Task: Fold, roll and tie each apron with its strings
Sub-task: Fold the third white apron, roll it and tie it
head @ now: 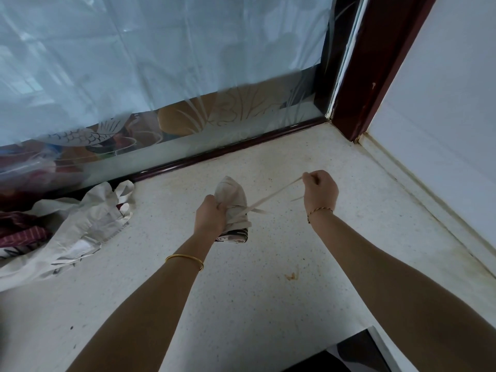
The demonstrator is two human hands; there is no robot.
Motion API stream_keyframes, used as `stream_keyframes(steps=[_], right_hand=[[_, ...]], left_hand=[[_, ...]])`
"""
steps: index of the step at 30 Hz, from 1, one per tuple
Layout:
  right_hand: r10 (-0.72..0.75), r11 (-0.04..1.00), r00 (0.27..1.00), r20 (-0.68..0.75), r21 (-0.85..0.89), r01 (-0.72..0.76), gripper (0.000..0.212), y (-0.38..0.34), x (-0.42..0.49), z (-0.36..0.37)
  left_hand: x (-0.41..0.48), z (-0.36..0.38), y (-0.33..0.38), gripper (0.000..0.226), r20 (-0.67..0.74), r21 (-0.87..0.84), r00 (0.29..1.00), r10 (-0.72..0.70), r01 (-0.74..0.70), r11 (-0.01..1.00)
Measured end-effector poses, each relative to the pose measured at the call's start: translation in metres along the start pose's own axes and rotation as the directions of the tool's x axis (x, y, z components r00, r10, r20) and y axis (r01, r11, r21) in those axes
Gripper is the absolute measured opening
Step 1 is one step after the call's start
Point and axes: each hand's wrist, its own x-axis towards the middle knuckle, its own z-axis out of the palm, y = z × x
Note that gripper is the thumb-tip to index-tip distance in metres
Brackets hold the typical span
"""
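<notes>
My left hand (210, 216) clutches the rolled apron (234, 201) just above the worktop (268, 291), toward its back edge. My right hand (320, 187) pinches its string (271, 196), stretched taut. If my left grip slackens, I think the roll could unwind or the string slide off its end.

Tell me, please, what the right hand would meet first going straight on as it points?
Likely the dark red rail under the glass panel; only bare countertop lies before the right hand, though depth is unclear.
</notes>
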Motion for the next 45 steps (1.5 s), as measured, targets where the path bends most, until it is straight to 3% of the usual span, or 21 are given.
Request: stream_keyframes(steps=[1, 3, 5, 7, 8, 10, 13, 15, 17, 18, 20, 22, 24, 29, 35, 39, 42, 45], right_hand=[[0.041, 0.998, 0.999, 0.007, -0.053, -0.04, 0.018, 0.006, 0.002, -0.001], [0.171, 0.944, 0.972, 0.163, -0.308, -0.114, 0.023, 0.018, 0.004, -0.004], [0.306, 0.798, 0.878, 0.368, -0.602, -0.026, 0.03, 0.026, -0.002, -0.004], [0.331, 0.718, 0.818, 0.469, -0.688, 0.104, 0.025, 0.025, -0.009, -0.002], [0.3, 0.734, 0.806, 0.51, -0.663, 0.147, 0.018, 0.024, -0.012, 0.0], [0.199, 0.844, 0.778, 0.596, -0.507, 0.173, 0.031, 0.016, -0.018, 0.004], [0.172, 0.975, 0.697, 0.696, -0.219, -0.022, 0.03, -0.004, -0.028, 0.009], [0.237, 0.97, 0.664, 0.709, -0.216, -0.115, 0.031, -0.015, -0.027, 0.015], [0.316, 0.946, 0.631, 0.708, -0.288, -0.151, 0.018, -0.014, -0.025, 0.017], [0.308, 0.951, 0.631, 0.712, -0.233, -0.202, 0.008, -0.013, -0.026, 0.017], [0.212, 0.939, 0.649, 0.73, 0.031, -0.342, 0.018, -0.001, -0.025, 0.014], [0.192, 0.895, 0.645, 0.74, 0.138, -0.425, 0.013, 0.006, -0.028, 0.006], [0.19, 0.898, 0.642, 0.743, 0.133, -0.42, 0.013, 0.007, -0.028, 0.005], [0.167, 0.915, 0.716, 0.678, 0.165, -0.369, 0.007, 0.006, -0.019, 0.002], [0.23, 0.927, 0.793, 0.564, 0.12, -0.355, 0.029, 0.003, -0.016, 0.002], [0.118, 0.977, 0.734, 0.669, 0.056, -0.207, 0.031, -0.007, -0.021, 0.004], [0.034, 0.997, 0.765, 0.643, 0.028, -0.069, 0.022, -0.013, -0.02, 0.007], [0.029, 0.99, 0.769, 0.638, 0.085, -0.108, 0.015, -0.014, -0.017, 0.008]], left_hand=[[0.0, 0.0, 0.002, 0.022, -0.007, -0.008, 1.0, 0.018, -0.018, 1.0], [0.0, -0.001, 0.006, 0.022, -0.022, -0.05, 0.999, 0.039, -0.04, 0.998], [0.0, -0.002, 0.009, 0.023, -0.03, -0.091, 0.999, 0.043, -0.046, 0.995], [0.0, -0.002, 0.012, 0.023, -0.033, -0.11, 0.998, 0.058, -0.061, 0.992], [0.0, -0.002, 0.013, 0.022, -0.036, -0.115, 0.997, 0.066, -0.07, 0.991], [0.0, -0.001, 0.015, 0.017, -0.044, -0.125, 0.996, 0.079, -0.084, 0.989], [-0.002, 0.003, 0.017, 0.014, -0.057, -0.147, 0.995, 0.087, -0.095, 0.985], [-0.003, 0.004, 0.017, 0.016, -0.069, -0.164, 0.994, 0.088, -0.098, 0.982], [-0.004, 0.003, 0.017, 0.017, -0.079, -0.174, 0.993, 0.083, -0.096, 0.98], [-0.003, 0.002, 0.016, 0.017, -0.082, -0.179, 0.993, 0.08, -0.093, 0.979], [-0.003, 0.002, 0.014, 0.019, -0.086, -0.192, 0.994, 0.072, -0.088, 0.978], [-0.003, 0.001, 0.014, 0.021, -0.087, -0.199, 0.994, 0.062, -0.078, 0.977], [-0.003, 0.002, 0.013, 0.024, -0.086, -0.204, 0.995, 0.051, -0.068, 0.977], [-0.002, 0.0, 0.012, 0.028, -0.06, -0.275, 0.998, 0.011, -0.027, 0.961], [-0.004, 0.0, 0.013, 0.028, -0.039, -0.355, 0.998, -0.039, 0.023, 0.935], [-0.005, 0.001, 0.015, 0.029, -0.029, -0.377, 0.999, -0.037, 0.023, 0.926], [-0.004, 0.0, 0.016, 0.031, -0.025, -0.375, 0.999, -0.042, 0.029, 0.927], [-0.002, -0.004, 0.016, 0.033, -0.007, -0.418, 0.998, -0.058, 0.05, 0.907]])
